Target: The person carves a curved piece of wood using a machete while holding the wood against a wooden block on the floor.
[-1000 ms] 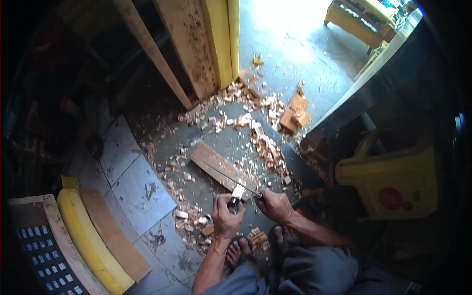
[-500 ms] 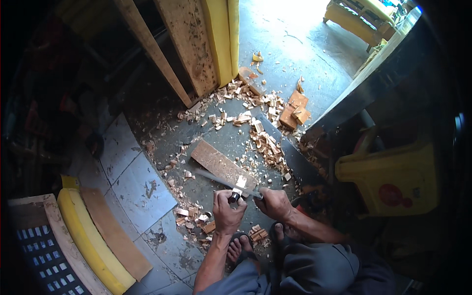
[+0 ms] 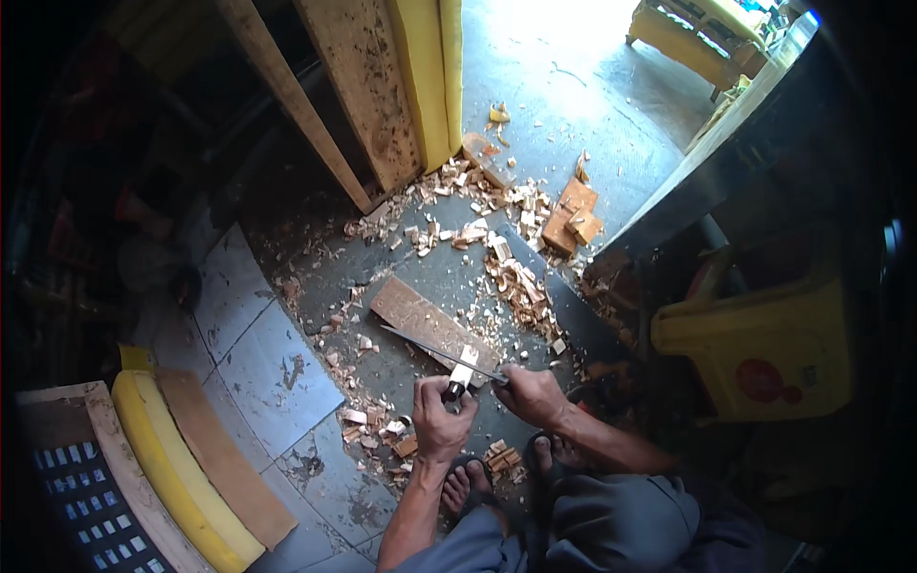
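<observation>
My left hand (image 3: pixel 443 422) is closed around a small pale piece of wood (image 3: pixel 465 364) with a dark lower end. The pale end rests over a flat brown board (image 3: pixel 422 315) on the floor. In my right hand (image 3: pixel 535 394) is the handle of a long-bladed knife (image 3: pixel 430 348), its fingers wrapped round. The thin blade crosses the wood piece and points left over the board; whether it touches the wood I cannot tell. Wood shavings (image 3: pixel 521 286) are scattered about the board. Both hands are low, just beyond my sandalled feet.
Brown wood offcuts (image 3: pixel 570 218) lie at the upper right of the shavings. A yellow plastic stool or container (image 3: pixel 755 353) is at the right. Upright planks and a yellow panel (image 3: pixel 428 86) stand at the back. A black slotted crate (image 3: pixel 91 487) is at the lower left.
The knife blade has turned from its broad side to nearly edge-on and shifted slightly. More of the pale wood piece shows below it. Both hands stay nearly in place.
</observation>
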Tool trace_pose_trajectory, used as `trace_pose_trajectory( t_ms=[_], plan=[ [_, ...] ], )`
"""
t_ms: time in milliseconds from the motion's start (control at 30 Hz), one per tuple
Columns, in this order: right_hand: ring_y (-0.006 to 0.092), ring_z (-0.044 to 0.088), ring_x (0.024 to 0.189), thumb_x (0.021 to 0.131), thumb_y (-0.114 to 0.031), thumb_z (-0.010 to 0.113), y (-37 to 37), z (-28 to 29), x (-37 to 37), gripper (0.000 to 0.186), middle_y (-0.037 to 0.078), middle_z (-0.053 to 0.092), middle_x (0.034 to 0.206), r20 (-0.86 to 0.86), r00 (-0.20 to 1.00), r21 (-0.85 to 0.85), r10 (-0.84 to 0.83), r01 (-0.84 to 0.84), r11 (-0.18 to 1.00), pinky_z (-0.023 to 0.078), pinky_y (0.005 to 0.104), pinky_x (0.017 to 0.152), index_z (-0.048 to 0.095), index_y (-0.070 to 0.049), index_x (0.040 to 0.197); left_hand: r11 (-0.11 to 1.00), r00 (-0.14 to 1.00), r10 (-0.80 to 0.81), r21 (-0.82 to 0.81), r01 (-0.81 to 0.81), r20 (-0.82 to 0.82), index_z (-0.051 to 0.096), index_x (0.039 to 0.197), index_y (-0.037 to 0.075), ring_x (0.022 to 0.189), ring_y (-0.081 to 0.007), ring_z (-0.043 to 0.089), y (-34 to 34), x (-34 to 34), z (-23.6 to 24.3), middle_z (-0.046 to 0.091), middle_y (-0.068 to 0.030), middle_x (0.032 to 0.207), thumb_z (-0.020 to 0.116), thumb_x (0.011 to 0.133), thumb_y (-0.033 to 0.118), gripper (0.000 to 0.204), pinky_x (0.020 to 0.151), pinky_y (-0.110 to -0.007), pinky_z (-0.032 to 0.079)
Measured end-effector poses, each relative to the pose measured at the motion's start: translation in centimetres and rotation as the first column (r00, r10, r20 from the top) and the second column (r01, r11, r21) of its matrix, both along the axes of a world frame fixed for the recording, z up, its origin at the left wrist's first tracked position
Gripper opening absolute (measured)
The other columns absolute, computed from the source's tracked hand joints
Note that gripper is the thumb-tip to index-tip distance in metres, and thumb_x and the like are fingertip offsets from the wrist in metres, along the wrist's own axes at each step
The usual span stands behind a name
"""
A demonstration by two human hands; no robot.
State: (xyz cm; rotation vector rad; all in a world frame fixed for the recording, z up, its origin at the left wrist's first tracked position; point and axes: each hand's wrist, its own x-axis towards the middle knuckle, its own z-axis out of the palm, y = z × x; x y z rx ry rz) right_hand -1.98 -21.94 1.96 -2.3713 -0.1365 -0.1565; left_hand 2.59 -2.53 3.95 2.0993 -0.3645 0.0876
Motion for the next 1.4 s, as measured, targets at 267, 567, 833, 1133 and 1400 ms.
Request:
trace_pose_trajectory(
  t_ms=[267, 567, 833, 1133, 1400],
  plan=[
    [0.0408, 0.066, 0.064, 0.095, -0.025, 0.065, 0.6, -0.3, 0.6, 0.026, 0.02, 0.066, 0.078, -0.144, 0.989, -0.057, -0.023, 0.015, 0.998, 0.053, 0.0494, 0.054, 0.05, -0.004, 0.096, 0.999, 0.996, -0.035, 0.002, 0.035, 0.078, 0.053, 0.101, -0.001, 0.081, -0.0295, 0.062, 0.4, -0.3, -0.8, 0.057, -0.0167, 0.097, 0.075, 0.074, 0.0, 0.035, 0.07, -0.038, 0.054],
    [0.0364, 0.066, 0.061, 0.089, -0.017, 0.073, -0.2, -1.8, 0.7, 0.024, 0.017, 0.062, 0.07, -0.258, 0.957, -0.201, -0.131, 0.08, 0.976, 0.052, 0.0445, 0.052, 0.053, -0.004, 0.09, 0.998, 0.977, -0.06, 0.025, 0.056, 0.203, 0.052, 0.1, -0.001, 0.08, -0.0294, 0.061, 0.6, -0.4, -0.5, 0.056, -0.0162, 0.094, 0.075, 0.074, 0.001, 0.035, 0.069, -0.039, 0.053],
    [0.0376, 0.067, 0.062, 0.092, -0.02, 0.07, 0.1, -0.7, 1.0, 0.023, 0.018, 0.063, 0.07, -0.249, 0.958, -0.173, -0.145, 0.103, 0.98, 0.052, 0.0458, 0.052, 0.052, -0.004, 0.092, 0.999, 0.986, -0.037, 0.014, 0.035, 0.162, 0.051, 0.099, -0.001, 0.082, -0.0343, 0.061, 0.7, 0.2, -0.4, 0.057, -0.0166, 0.094, 0.074, 0.074, 0.002, 0.034, 0.073, -0.042, 0.053],
    [0.0425, 0.067, 0.066, 0.093, -0.022, 0.066, 1.4, 1.3, 0.7, 0.025, 0.021, 0.066, 0.076, -0.054, 0.999, -0.01, 0.008, -0.008, 1.0, 0.053, 0.0496, 0.055, 0.049, -0.003, 0.098, 0.998, 0.997, -0.032, -0.043, 0.035, 0.072, 0.053, 0.1, -0.001, 0.084, -0.0328, 0.062, 0.6, -0.1, -1.3, 0.057, -0.0168, 0.094, 0.075, 0.074, 0.002, 0.034, 0.073, -0.04, 0.054],
    [0.0403, 0.067, 0.062, 0.095, -0.025, 0.065, 0.1, 0.9, 1.1, 0.025, 0.02, 0.066, 0.073, 0.006, 0.998, 0.08, -0.062, 0.061, 0.995, 0.053, 0.0492, 0.053, 0.051, -0.004, 0.095, 0.999, 0.999, -0.035, -0.003, 0.035, 0.037, 0.053, 0.1, -0.001, 0.082, -0.0333, 0.062, 0.2, 0.0, -0.3, 0.057, -0.0176, 0.095, 0.074, 0.074, 0.001, 0.034, 0.072, -0.041, 0.054]
  ],
)
